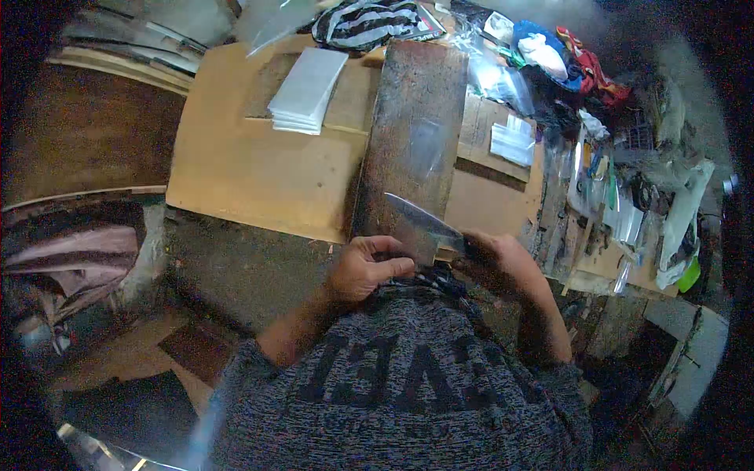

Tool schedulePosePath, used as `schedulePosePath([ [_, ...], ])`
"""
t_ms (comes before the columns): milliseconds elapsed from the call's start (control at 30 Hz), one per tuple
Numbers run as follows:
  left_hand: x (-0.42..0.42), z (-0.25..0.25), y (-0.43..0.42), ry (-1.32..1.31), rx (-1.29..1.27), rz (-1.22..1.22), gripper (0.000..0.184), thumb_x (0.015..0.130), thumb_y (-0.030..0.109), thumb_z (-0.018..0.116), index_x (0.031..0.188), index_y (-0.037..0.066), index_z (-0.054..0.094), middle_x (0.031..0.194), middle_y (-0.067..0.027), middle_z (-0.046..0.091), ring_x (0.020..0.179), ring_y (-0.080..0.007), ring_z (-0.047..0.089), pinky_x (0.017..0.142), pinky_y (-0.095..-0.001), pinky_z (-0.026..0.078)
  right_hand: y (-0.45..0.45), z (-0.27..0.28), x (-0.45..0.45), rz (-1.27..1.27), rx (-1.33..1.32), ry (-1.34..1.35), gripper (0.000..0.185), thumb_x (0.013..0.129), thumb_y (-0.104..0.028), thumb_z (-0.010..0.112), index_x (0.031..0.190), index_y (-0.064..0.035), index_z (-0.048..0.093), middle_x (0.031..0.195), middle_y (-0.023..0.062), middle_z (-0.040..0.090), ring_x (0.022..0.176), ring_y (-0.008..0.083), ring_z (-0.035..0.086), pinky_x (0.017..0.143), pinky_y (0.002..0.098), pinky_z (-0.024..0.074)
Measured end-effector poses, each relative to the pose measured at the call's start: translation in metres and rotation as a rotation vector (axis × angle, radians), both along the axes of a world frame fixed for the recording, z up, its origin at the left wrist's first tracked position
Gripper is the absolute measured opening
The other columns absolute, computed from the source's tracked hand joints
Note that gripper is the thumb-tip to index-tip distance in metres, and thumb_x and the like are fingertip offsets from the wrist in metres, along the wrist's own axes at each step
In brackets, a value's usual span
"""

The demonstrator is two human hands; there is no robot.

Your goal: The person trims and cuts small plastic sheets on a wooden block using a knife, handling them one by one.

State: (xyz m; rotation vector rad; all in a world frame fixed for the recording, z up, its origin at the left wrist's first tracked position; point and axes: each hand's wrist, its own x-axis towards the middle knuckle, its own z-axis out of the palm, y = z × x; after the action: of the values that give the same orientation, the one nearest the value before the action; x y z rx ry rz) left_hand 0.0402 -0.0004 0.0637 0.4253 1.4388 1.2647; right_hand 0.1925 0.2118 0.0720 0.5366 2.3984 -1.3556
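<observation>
A knife (424,220) with a broad pointed blade is in my right hand (499,263), whose fingers wrap round its dark handle. The blade points up and to the left. My left hand (371,268) is closed, thumb against fingers, at the near end of a dark wooden board (408,118). A thin, see-through sheet (416,245) seems to lie between its fingertips and the blade. Left of the board rests a stack of white sheets (308,90). Smaller clear pieces (513,141) lie to its right.
Tan board (259,157) spreads under the white stack. A striped black-and-white bag (369,25) lies at the back. Plastic, cloth and a blue container (542,49) crowd the back right. Tools and strips (620,212) clutter the right side. A pinkish cloth (78,255) hangs at far left.
</observation>
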Motion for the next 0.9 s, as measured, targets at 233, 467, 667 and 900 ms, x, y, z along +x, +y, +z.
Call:
schedulePosePath([
  [233,-0.007,0.004,0.005,-0.012,0.013,-0.002,0.013,0.083,0.012,0.067,0.086,-0.001,0.066,0.078,-0.0052,0.066,0.074,-0.0118,0.06,0.069,-0.0263,0.048,0.004,-0.023,-0.009,0.144,0.112,0.099,0.036,0.077,-0.02,0.069,0.109,-0.006,0.059,0.086,0.0161,0.066,0.075,0.0319,0.065,0.066,0.0368,0.0503],
  [467,-0.014,-0.009,-0.009,-0.019,-0.009,-0.054,0.012,0.083,0.012,0.066,0.084,0.0,0.067,0.074,-0.0046,0.066,0.068,-0.0101,0.058,0.065,-0.0253,0.046,0.032,0.006,-0.018,-0.177,0.381,0.333,0.041,0.08,-0.018,0.067,0.116,-0.0056,0.054,0.08,0.0135,0.065,0.066,0.0214,0.063,0.06,0.032,0.0496],
  [667,-0.008,-0.01,0.008,-0.04,-0.045,0.021,0.013,0.084,0.011,0.064,0.086,-0.001,0.067,0.076,-0.0031,0.066,0.068,-0.0088,0.057,0.065,-0.0248,0.046,0.003,-0.024,-0.03,-0.315,-0.428,0.192,0.052,0.073,-0.017,0.076,0.116,0.0,0.053,0.099,0.0102,0.064,0.094,0.0171,0.06,0.081,0.0296,0.0486],
  [900,-0.013,-0.039,0.017,-0.036,0.053,0.178,0.025,0.086,0.014,0.063,0.107,0.0,0.059,0.094,-0.0065,0.063,0.083,-0.0108,0.057,0.079,-0.0261,0.047,-0.014,-0.054,-0.077,-0.565,-0.6,0.304,0.039,0.073,-0.006,0.071,0.108,-0.0036,0.055,0.09,0.007,0.064,0.08,0.0132,0.059,0.07,0.025,0.0483],
])
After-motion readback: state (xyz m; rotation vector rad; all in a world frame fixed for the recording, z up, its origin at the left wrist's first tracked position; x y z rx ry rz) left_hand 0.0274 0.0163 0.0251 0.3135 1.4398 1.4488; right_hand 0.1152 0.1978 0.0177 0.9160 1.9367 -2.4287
